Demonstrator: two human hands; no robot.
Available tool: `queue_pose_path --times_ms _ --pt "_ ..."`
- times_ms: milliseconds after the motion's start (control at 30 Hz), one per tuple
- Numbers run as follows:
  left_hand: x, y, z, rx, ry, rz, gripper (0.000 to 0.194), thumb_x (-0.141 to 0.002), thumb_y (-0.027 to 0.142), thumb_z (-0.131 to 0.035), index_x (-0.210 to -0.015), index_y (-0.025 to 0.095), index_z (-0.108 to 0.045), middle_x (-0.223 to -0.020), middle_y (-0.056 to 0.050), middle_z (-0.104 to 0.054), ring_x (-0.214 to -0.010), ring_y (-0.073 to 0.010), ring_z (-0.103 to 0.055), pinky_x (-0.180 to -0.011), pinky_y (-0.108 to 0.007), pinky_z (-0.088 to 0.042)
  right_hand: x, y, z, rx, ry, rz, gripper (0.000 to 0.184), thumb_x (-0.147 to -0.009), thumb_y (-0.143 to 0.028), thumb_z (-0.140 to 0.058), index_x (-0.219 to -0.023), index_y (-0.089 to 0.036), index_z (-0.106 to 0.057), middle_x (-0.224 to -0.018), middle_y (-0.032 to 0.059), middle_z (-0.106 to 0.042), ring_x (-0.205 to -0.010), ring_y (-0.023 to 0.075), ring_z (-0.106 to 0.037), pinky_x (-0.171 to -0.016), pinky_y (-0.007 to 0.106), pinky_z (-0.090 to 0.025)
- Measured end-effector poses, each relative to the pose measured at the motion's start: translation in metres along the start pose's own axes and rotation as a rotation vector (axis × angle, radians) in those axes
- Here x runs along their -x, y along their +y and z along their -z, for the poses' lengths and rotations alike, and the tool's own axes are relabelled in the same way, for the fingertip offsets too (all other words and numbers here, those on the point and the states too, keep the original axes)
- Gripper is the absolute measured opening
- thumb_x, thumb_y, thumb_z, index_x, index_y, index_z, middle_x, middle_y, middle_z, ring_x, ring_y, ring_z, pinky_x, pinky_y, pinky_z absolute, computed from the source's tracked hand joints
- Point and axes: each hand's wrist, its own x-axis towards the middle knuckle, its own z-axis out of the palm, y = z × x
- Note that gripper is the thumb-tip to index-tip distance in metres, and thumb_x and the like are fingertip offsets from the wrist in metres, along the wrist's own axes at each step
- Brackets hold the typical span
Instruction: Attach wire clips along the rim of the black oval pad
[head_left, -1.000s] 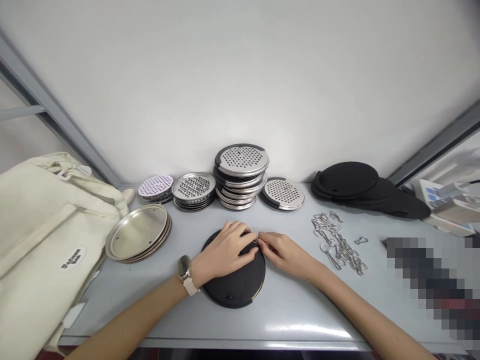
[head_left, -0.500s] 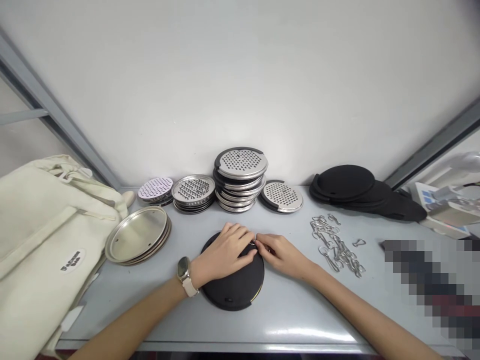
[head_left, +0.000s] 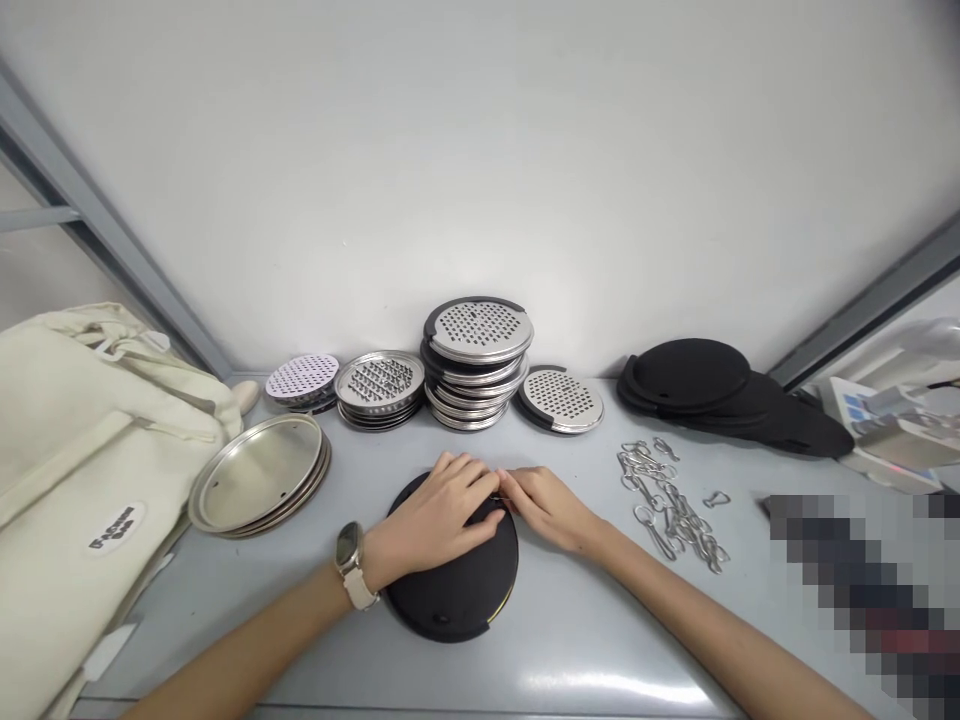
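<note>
At the bottom centre of the frame, a black disc (head_left: 461,585) lies flat on the counter (head_left: 360,660), a thin strip of yellowish rim showing at its lower right. The left hand (head_left: 442,515), with a watch (head_left: 349,545) on its wrist, rests across the disc's upper part, fingers bent over towards the upper right edge. The right hand (head_left: 547,508) meets it there, fingertips curled in at that edge beside a small glint of metal; I cannot tell whether either hand's fingers are clamped on anything.

A cream bag (head_left: 112,480) fills the lower left of the frame, with metal plates (head_left: 259,470) stacked just beside it. Right of centre lies a loose heap of metal clips (head_left: 671,510), one clip (head_left: 716,498) apart from it.

Farther back, from left to right, stand a pale grater (head_left: 302,377) atop a low pile, a stack of graters (head_left: 381,385), a taller stack (head_left: 480,335), a single grater (head_left: 562,400) and overlapping black discs (head_left: 686,375). Behind them rises the wall (head_left: 480,150).
</note>
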Motion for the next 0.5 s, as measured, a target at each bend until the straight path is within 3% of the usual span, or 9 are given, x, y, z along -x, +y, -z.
queue_pose_path --times_ms 233,500 --pt "-0.001 0.001 0.001 0.033 -0.024 0.025 0.010 -0.093 0.026 -0.046 -0.090 0.017 -0.051 -0.092 -0.004 -0.053 -0.091 -0.0198 -0.048 -0.083 -0.035 -0.037 0.005 -0.002 0.011 0.013 -0.109 0.086 0.025 -0.091 -0.019 -0.040 -0.066 -0.019 -0.037 -0.060 -0.0039 -0.044 -0.054 0.0097 -0.038 -0.054 0.022 -0.029" --pt "-0.001 0.003 0.004 0.068 -0.021 0.046 0.010 -0.093 0.026 -0.046 -0.096 0.017 -0.051 -0.090 -0.004 -0.054 -0.089 -0.0199 -0.049 -0.083 -0.035 -0.038 0.008 -0.007 0.022 -0.004 -0.166 0.107 0.029 -0.091 -0.018 -0.040 -0.063 -0.019 -0.031 -0.058 -0.0054 -0.036 -0.054 0.0086 -0.034 -0.052 0.022 -0.027"
